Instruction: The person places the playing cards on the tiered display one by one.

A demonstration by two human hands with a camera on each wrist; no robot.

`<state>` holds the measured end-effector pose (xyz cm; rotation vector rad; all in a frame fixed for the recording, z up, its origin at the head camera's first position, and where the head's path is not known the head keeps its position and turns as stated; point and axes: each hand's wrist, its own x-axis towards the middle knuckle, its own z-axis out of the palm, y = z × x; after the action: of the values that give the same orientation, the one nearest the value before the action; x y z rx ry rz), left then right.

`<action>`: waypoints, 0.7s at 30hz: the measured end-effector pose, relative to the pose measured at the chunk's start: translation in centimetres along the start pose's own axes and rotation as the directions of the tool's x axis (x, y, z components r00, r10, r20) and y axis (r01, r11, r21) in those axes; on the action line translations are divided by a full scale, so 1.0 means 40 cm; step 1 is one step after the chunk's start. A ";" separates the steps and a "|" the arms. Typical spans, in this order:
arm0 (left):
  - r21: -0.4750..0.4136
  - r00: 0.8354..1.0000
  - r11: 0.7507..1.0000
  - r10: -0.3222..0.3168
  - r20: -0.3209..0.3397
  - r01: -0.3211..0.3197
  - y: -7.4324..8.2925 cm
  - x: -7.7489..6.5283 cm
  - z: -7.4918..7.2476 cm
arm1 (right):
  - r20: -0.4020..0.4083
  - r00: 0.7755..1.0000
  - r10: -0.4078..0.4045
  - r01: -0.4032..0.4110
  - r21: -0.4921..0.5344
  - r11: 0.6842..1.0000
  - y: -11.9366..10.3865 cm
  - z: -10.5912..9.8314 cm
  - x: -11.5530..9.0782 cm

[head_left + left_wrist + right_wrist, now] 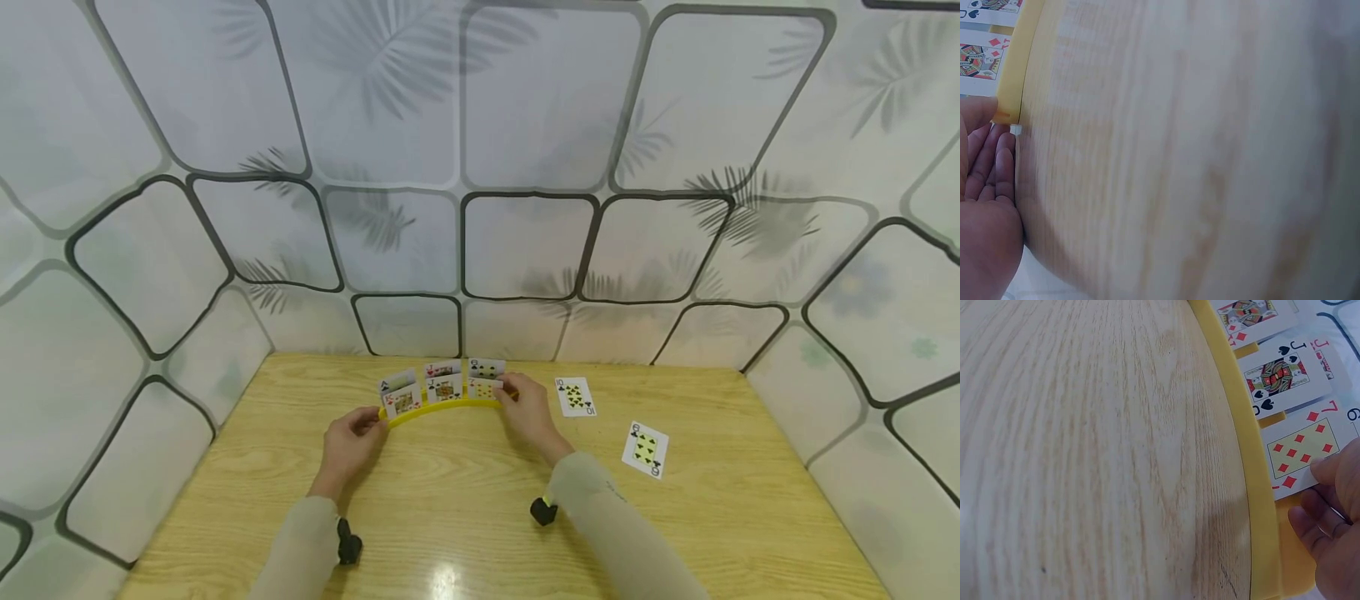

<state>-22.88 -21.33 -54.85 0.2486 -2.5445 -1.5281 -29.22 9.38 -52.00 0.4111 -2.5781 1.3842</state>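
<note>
A curved yellow card holder (427,408) stands towards the back of the table with playing cards upright in two rows. The front row has a king of diamonds (403,401), a jack of spades (1277,376) and a seven of diamonds (1302,449). Behind them show an ace (396,381), a red jack (442,367) and a black six (486,367), partly covered. At the holder's left end, my left hand (352,442) grips it between thumb and fingers. My right hand (527,410) pinches the seven's right edge, its thumb on the card's face.
To the right, a black ten (575,397) and another black six (645,449) lie face up on the wooden table (450,492). A patterned fabric wall (525,242) encloses the back and sides. Each wrist wears a small black camera (543,510).
</note>
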 end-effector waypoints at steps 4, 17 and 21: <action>-0.011 1.000 1.000 -0.012 0.005 0.012 0.000 -0.003 -0.001 | -0.005 1.000 0.000 0.000 -0.009 1.000 0.000 0.002 0.002; -0.014 1.000 1.000 -0.016 0.010 0.016 -0.002 0.000 -0.001 | -0.019 0.999 0.049 -0.049 -0.028 0.998 0.002 -0.015 0.001; -0.015 1.000 1.000 -0.017 0.014 0.017 -0.004 0.001 -0.002 | -0.021 0.998 0.053 -0.054 -0.040 0.998 0.005 -0.029 -0.001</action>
<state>-22.89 -21.46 -54.95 0.2595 -2.5461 -1.5603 -29.20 10.44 -51.54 0.3224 -2.6147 1.3433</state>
